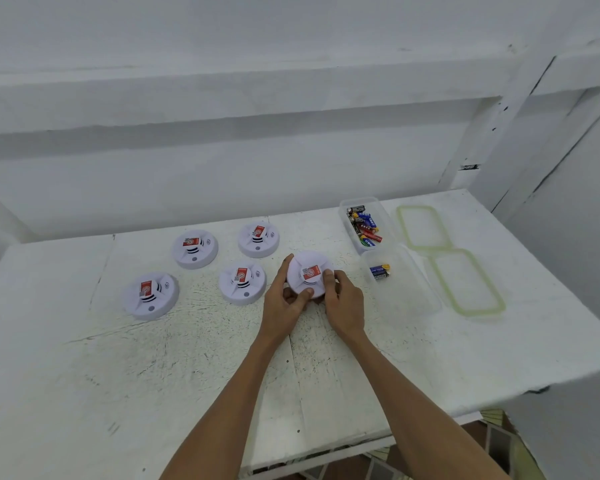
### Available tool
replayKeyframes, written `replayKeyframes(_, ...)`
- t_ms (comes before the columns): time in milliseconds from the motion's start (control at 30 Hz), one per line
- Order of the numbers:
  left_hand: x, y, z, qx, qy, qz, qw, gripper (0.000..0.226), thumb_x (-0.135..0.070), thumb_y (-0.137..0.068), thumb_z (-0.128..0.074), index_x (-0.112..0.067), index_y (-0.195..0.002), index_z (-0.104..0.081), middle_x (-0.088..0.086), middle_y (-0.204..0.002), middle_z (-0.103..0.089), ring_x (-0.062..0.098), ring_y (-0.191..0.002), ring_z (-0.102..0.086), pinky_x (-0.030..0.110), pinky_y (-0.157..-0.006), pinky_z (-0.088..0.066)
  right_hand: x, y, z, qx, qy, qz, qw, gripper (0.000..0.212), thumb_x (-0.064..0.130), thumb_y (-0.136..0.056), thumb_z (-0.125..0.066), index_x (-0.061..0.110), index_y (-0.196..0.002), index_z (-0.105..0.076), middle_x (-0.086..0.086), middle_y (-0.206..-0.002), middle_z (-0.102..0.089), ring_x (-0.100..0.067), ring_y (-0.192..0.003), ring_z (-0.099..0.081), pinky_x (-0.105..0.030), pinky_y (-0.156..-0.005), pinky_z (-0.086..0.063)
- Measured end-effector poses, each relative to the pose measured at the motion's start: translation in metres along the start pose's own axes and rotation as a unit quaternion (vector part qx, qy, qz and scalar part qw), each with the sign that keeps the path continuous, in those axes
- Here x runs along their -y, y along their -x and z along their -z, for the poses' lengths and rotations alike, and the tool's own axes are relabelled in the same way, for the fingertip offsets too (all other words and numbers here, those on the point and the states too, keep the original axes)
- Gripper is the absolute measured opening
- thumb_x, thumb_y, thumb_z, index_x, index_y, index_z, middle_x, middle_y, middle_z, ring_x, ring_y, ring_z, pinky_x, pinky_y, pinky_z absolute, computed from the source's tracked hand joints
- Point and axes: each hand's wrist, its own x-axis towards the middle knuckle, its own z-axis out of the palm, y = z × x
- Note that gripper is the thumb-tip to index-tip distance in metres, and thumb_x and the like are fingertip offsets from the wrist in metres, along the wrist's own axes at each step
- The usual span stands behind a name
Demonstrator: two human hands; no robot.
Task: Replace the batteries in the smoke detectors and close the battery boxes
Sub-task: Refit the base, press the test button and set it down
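A white round smoke detector [307, 271] with a red label is held between both hands over the white table. My left hand [284, 303] grips its left and lower rim, thumb on the front edge. My right hand [343, 301] grips its right rim, thumb pressed on top near the label. Several more detectors lie on the table to the left: one [258, 239], another [195, 247], a third [242, 282] and one [150, 295]. A clear box [347, 206] at the back right holds several batteries [364, 225]. A nearer clear box [416, 292] holds a few batteries [380, 271].
Two clear lids with green rims lie right of the boxes, one [400, 216] at the back and one [499, 304] nearer. The white table [153, 358] ends at a front edge at the lower right, above a patterned floor. A white wall stands behind.
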Motion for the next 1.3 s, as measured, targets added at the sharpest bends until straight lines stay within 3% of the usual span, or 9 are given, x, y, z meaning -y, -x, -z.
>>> replayKeyframes(333,0.0027,-0.0002,-0.0007,0.0,-0.004,0.004,1.0,0.076,-0.019,-0.096,-0.071,-0.019,-0.161,-0.033,0.0,-0.154,-0.053,0.019,-0.135,-0.058,0.047,-0.099,-0.059,-0.0009,-0.0013,-0.0007,-0.001,0.002,0.004,1.0,0.037,0.049,-0.102,-0.04,0.022,-0.094,-0.064,0.007,-0.07,-0.067,-0.004,-0.062,-0.063,-0.027,-0.055,-0.05)
replayKeyframes(567,-0.0014,0.0016,0.0001,-0.002,0.019,0.004,1.0,0.063,-0.011,-0.101,-0.066,-0.017,-0.158,-0.039,-0.003,-0.149,-0.058,0.015,-0.127,-0.064,0.035,-0.091,-0.062,0.0004,0.0001,0.0007,-0.008,0.006,-0.001,1.0,0.036,0.046,-0.103,-0.039,0.02,-0.091,-0.061,0.007,-0.068,-0.063,-0.005,-0.059,-0.059,-0.022,-0.051,-0.044)
replayKeyframes(700,-0.002,0.0009,0.0004,-0.036,0.037,0.03,0.998,0.043,-0.023,-0.11,-0.049,-0.027,-0.153,-0.047,-0.007,-0.145,-0.061,0.012,-0.122,-0.066,0.044,-0.089,-0.063,0.0003,-0.0002,-0.0001,-0.009,0.004,0.001,1.0,0.035,0.044,-0.104,-0.039,0.019,-0.091,-0.06,0.006,-0.071,-0.065,-0.006,-0.061,-0.061,-0.024,-0.051,-0.044)
replayKeyframes(900,0.0025,-0.0002,-0.0003,-0.035,0.024,0.035,0.999,0.045,-0.039,-0.108,-0.048,-0.036,-0.152,-0.048,-0.006,-0.147,-0.06,0.024,-0.127,-0.064,0.06,-0.094,-0.059,0.0017,0.0007,0.0007,-0.002,0.009,0.0,1.0,0.035,0.045,-0.103,-0.039,0.019,-0.091,-0.06,0.006,-0.072,-0.065,-0.006,-0.063,-0.062,-0.025,-0.053,-0.046)
replayKeyframes(1300,0.001,-0.0005,-0.0007,-0.039,0.047,0.031,0.998,0.048,-0.041,-0.106,-0.05,-0.032,-0.153,-0.049,-0.005,-0.146,-0.062,0.025,-0.125,-0.065,0.057,-0.091,-0.061,0.0031,0.0016,0.0004,-0.009,-0.001,-0.003,1.0,0.034,0.045,-0.103,-0.041,0.021,-0.089,-0.059,0.007,-0.07,-0.065,-0.007,-0.063,-0.064,-0.033,-0.057,-0.054)
